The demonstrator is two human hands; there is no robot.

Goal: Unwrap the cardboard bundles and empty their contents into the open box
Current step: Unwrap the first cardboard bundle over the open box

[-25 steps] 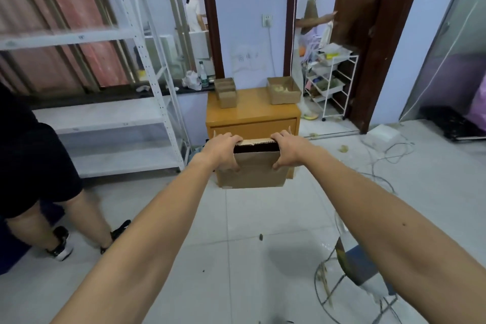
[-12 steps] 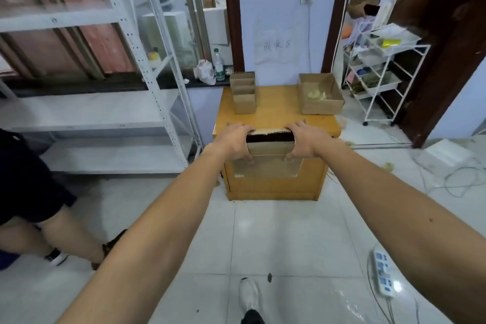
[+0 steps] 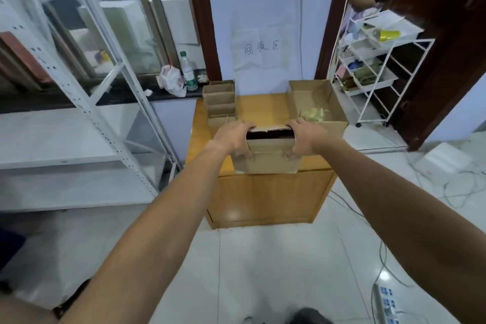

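I hold a brown cardboard bundle (image 3: 268,155) out in front of me over the front edge of a wooden cabinet (image 3: 265,194). My left hand (image 3: 234,138) grips its left end and my right hand (image 3: 302,139) grips its right end, fingers curled over the sides. The bundle's top shows a dark opening. An open cardboard box (image 3: 319,105) with pale yellow pieces inside stands at the cabinet's back right. A stack of several small cardboard boxes (image 3: 221,102) stands at the back left.
A white metal shelf rack (image 3: 86,102) fills the left. A white wire trolley (image 3: 373,66) stands at the right by a dark door. Cables and a power strip (image 3: 385,302) lie on the tiled floor at right. A bottle (image 3: 188,73) sits on the dark sill.
I have walked closer to the cabinet. The bundle, still held in both hands, now hangs over the cabinet's front edge instead of in front of it.
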